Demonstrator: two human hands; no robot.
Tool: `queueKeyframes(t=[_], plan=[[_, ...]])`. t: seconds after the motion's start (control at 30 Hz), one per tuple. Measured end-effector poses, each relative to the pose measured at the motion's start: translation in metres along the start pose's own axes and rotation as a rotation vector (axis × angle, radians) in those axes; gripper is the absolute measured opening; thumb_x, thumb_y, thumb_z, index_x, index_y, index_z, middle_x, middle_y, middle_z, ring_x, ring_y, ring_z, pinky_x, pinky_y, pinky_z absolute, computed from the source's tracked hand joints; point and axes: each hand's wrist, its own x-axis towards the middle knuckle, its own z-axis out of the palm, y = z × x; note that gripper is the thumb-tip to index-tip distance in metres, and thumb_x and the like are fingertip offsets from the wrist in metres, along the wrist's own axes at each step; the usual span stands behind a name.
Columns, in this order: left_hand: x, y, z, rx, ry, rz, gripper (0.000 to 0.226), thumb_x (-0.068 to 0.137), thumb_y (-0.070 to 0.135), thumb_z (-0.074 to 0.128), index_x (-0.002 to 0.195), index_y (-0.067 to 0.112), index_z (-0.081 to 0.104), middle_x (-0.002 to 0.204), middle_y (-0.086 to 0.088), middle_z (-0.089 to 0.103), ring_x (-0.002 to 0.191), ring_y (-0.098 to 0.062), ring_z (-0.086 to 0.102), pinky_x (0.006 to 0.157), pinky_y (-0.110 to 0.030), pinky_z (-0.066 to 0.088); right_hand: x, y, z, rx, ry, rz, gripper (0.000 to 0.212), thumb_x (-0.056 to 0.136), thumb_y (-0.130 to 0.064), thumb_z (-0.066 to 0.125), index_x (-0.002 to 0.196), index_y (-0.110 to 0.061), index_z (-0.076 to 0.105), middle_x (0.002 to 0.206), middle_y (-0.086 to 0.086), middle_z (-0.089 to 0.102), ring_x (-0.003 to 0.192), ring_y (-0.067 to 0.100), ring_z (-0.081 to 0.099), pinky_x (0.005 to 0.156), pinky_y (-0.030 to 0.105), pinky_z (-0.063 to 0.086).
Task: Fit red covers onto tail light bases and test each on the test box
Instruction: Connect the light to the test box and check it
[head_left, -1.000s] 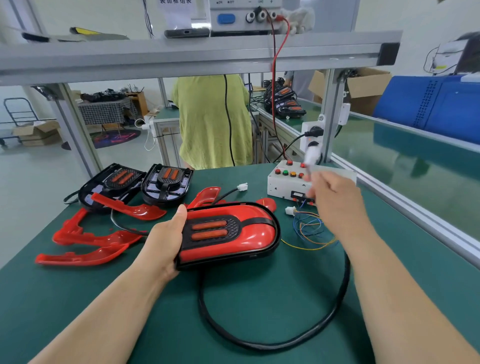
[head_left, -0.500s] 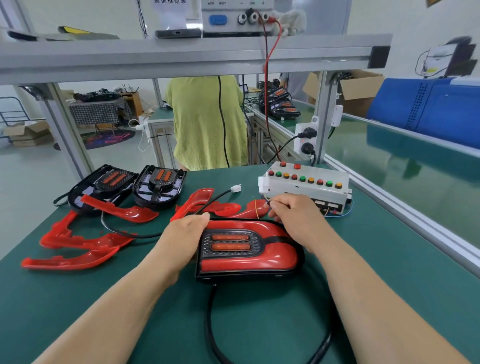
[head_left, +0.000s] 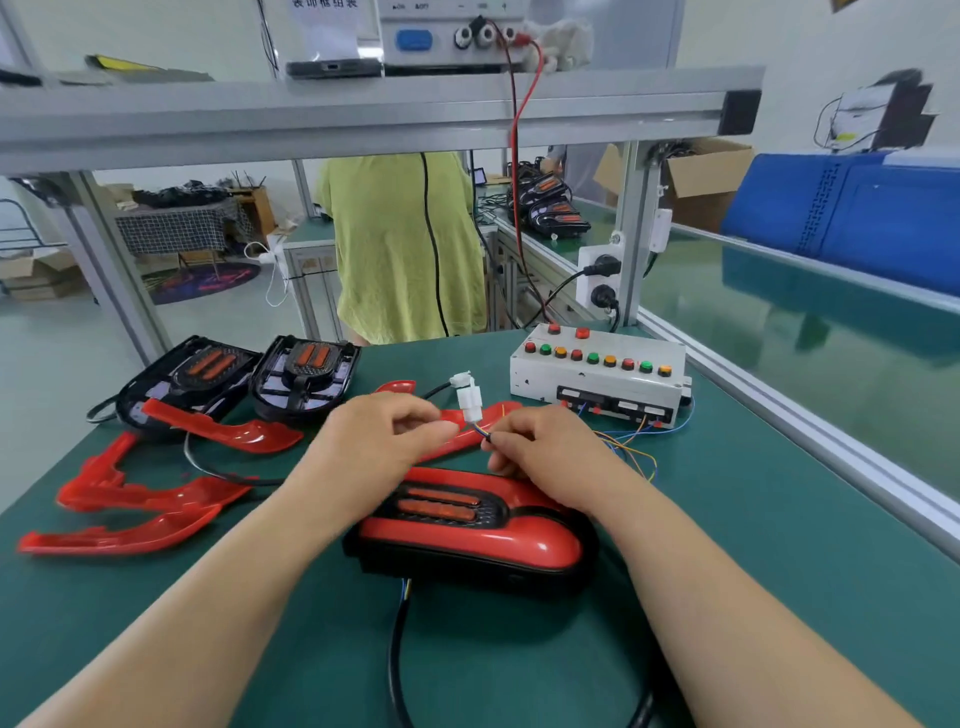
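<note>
An assembled tail light (head_left: 467, 540) with its red cover on lies on the green mat in front of me, its black cable (head_left: 397, 670) looping toward me. Above it, my left hand (head_left: 374, 447) pinches at the lower end of a white connector (head_left: 469, 400). My right hand (head_left: 545, 457) pinches the coloured wires (head_left: 631, 447) just below that connector; they run to the white test box (head_left: 597, 374) with its row of coloured buttons. Two bare black bases (head_left: 192, 374) (head_left: 306, 374) sit at the back left. Loose red covers (head_left: 223, 428) (head_left: 145, 493) lie beside them.
An aluminium frame post (head_left: 631, 228) with a socket block (head_left: 597, 275) stands behind the test box. A metal rail (head_left: 810, 431) edges the mat on the right. A person in a yellow-green shirt (head_left: 400, 244) stands beyond the bench. A power supply (head_left: 441, 31) sits on the shelf overhead.
My left hand left the tail light and rose to the connector. My right hand lifted the connector and wires up between both hands. The tail light stayed on the mat.
</note>
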Motion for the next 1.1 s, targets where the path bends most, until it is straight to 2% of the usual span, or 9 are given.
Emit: queueKeyframes(t=[0.1,0.23,0.4,0.53,0.6,0.67,0.9,1.0,1.1], plan=[[0.007,0.010,0.013,-0.079,-0.054,0.009,0.016,0.075,0.044,0.080,0.087,0.035,0.075,0.080,0.015,0.073,0.076,0.008,0.065,0.072,-0.009,0.044,-0.003,-0.001,0.000,-0.028,0.013,-0.054,0.023,0.095,-0.014,0.058,0.077,-0.024,0.070,0.072,-0.009,0.071,0.067,-0.001,0.061,0.080,0.025,0.050],[0.015,0.012,0.018,-0.263,-0.047,0.021,0.015,0.082,0.031,0.077,0.081,0.016,0.078,0.075,-0.009,0.068,0.067,-0.008,0.053,0.069,-0.027,0.042,-0.004,-0.002,0.000,0.034,0.022,-0.126,0.021,0.094,-0.009,0.060,0.080,-0.021,0.071,0.070,-0.008,0.070,0.065,0.001,0.062,0.080,0.021,0.051],[0.023,-0.003,0.016,-0.685,0.078,-0.169,0.012,0.092,0.023,0.067,0.092,0.015,0.076,0.082,0.002,0.072,0.072,-0.005,0.063,0.061,-0.019,0.049,-0.001,-0.001,-0.008,0.084,0.002,-0.134,0.019,0.090,-0.010,0.067,0.098,-0.026,0.073,0.074,-0.013,0.067,0.058,-0.005,0.052,0.065,0.011,0.044],[0.036,-0.032,-0.009,-1.059,0.261,-0.303,0.014,0.101,0.024,0.055,0.096,0.018,0.066,0.077,0.008,0.073,0.069,-0.003,0.066,0.061,-0.019,0.051,0.001,0.014,-0.029,-0.055,0.082,-0.039,0.008,0.090,-0.020,0.069,0.092,-0.025,0.075,0.061,-0.013,0.054,0.053,-0.003,0.045,0.054,0.013,0.035],[0.040,-0.047,-0.018,-1.151,0.323,-0.340,0.018,0.104,0.029,0.049,0.097,0.020,0.064,0.077,0.010,0.074,0.073,-0.003,0.067,0.069,-0.021,0.050,0.002,0.021,-0.037,-0.100,0.101,0.046,0.010,0.088,-0.021,0.072,0.083,-0.029,0.073,0.069,-0.016,0.062,0.063,-0.004,0.053,0.060,0.008,0.039],[0.041,-0.058,-0.024,-1.223,0.361,-0.367,0.022,0.105,0.033,0.045,0.096,0.021,0.061,0.078,0.012,0.075,0.077,-0.002,0.069,0.074,-0.022,0.049,0.002,0.027,-0.042,-0.188,0.102,0.127,0.020,0.084,-0.015,0.074,0.072,-0.031,0.070,0.080,-0.016,0.069,0.079,0.003,0.063,0.073,0.016,0.046],[0.037,-0.057,-0.018,-1.184,0.393,-0.338,0.024,0.107,0.030,0.040,0.096,0.020,0.058,0.083,0.009,0.077,0.093,-0.008,0.069,0.079,-0.025,0.050,0.000,0.029,-0.040,-0.180,0.086,0.172,0.019,0.086,-0.039,0.071,0.076,-0.023,0.073,0.100,-0.007,0.073,0.071,0.006,0.062,0.064,0.024,0.046],[0.036,-0.058,-0.017,-1.090,0.468,-0.316,0.021,0.107,0.025,0.041,0.094,0.021,0.057,0.083,0.007,0.075,0.091,-0.008,0.069,0.085,-0.026,0.049,0.000,0.029,-0.038,-0.199,0.081,0.176,0.011,0.085,-0.031,0.074,0.076,-0.024,0.072,0.096,-0.008,0.073,0.072,0.007,0.063,0.067,0.022,0.049],[0.036,-0.062,-0.018,-1.006,0.536,-0.305,0.018,0.107,0.020,0.043,0.097,0.022,0.058,0.081,0.004,0.068,0.084,-0.007,0.066,0.089,-0.027,0.049,0.005,0.033,-0.042,-0.167,0.316,0.190,0.013,0.089,-0.018,0.068,0.079,-0.027,0.068,0.094,-0.010,0.071,0.084,0.011,0.064,0.067,0.018,0.044]])
